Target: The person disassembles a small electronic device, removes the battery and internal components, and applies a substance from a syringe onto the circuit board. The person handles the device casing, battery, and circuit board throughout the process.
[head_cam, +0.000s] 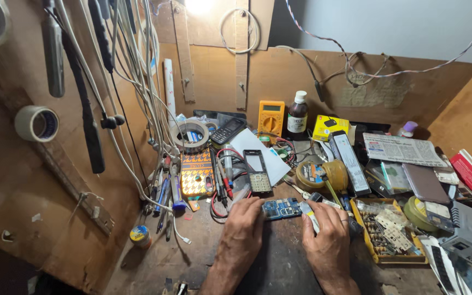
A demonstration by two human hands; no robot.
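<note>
My left hand [242,226] rests on the workbench, its fingertips pressing the left end of a small blue circuit board [281,207]. My right hand [328,232] lies to the right of the board, fingers curled around a slim white and grey tool [308,213] whose tip reaches the board's right end. Just beyond the board lies a keypad phone housing [257,171] with its screen window empty. A round open tin of yellowish paste [311,175] sits right of that phone.
A yellow multimeter [271,117], dark bottle [297,116], tape roll [190,134], newspaper [402,148] and more phones crowd the back. A compartment tray of small parts [390,232] stands at right. Cables [137,82] hang on the left wall.
</note>
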